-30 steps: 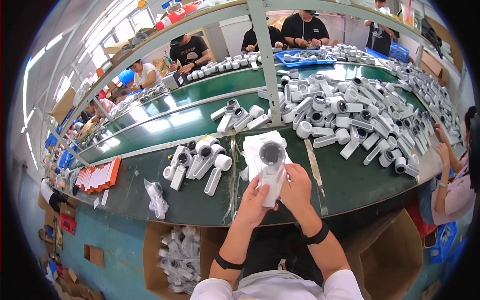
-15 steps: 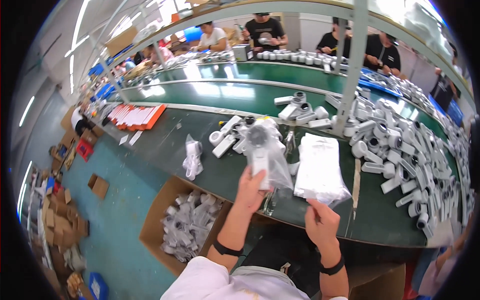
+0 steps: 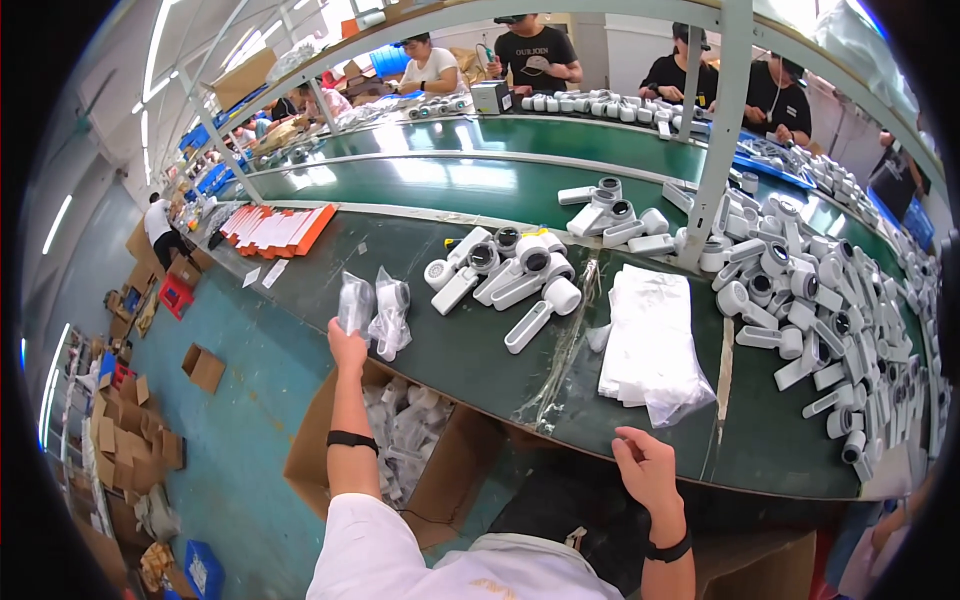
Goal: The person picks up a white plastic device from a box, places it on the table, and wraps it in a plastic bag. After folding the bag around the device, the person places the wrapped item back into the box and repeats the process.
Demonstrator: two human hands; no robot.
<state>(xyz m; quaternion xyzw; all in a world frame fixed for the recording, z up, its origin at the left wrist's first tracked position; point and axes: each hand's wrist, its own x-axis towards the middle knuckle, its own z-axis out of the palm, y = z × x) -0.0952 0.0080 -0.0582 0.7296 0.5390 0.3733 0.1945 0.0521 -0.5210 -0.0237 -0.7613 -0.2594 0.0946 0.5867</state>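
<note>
Head view: left hand (image 3: 347, 348) gripping clear bag (image 3: 355, 303)

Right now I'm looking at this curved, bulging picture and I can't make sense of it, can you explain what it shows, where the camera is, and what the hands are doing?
The camera sits on a person's head and looks down, and its very wide lens bends straight edges. That is why the green workbench curves. The two forearms rising from the bottom are the wearer's own.

The left hand reaches out to the bench edge and grips a white device sealed in a clear bag; a second bagged one lies right beside it. The right hand rests on the near bench edge, holding nothing.

On the bench lie loose white handheld devices, a stack of empty clear bags, and a big pile of devices to the right. Below stands an open cardboard box of bagged units. Other workers stand across the belts.
</note>
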